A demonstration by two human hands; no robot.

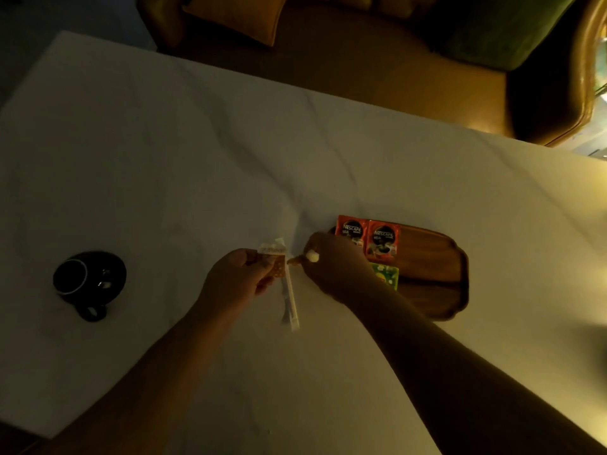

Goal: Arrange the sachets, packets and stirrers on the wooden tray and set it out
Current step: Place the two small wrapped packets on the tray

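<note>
A dark wooden tray (437,270) lies on the white table at the right. Two red Nescafe packets (381,239) rest side by side on its far left part, and a green sachet (386,274) lies just below them. My left hand (235,277) pinches a small bundle of white and orange sachets (274,257) left of the tray. My right hand (335,264) holds a small brown sachet (295,259) by its end, close to the bundle. Wrapped white stirrers (290,298) lie on the table beneath both hands.
A black cup (88,280) with a handle stands on the table at the left. Beyond the table's far edge is a brown leather seat (377,60) with a green cushion (509,31). The white table (164,159) stretches wide behind the hands.
</note>
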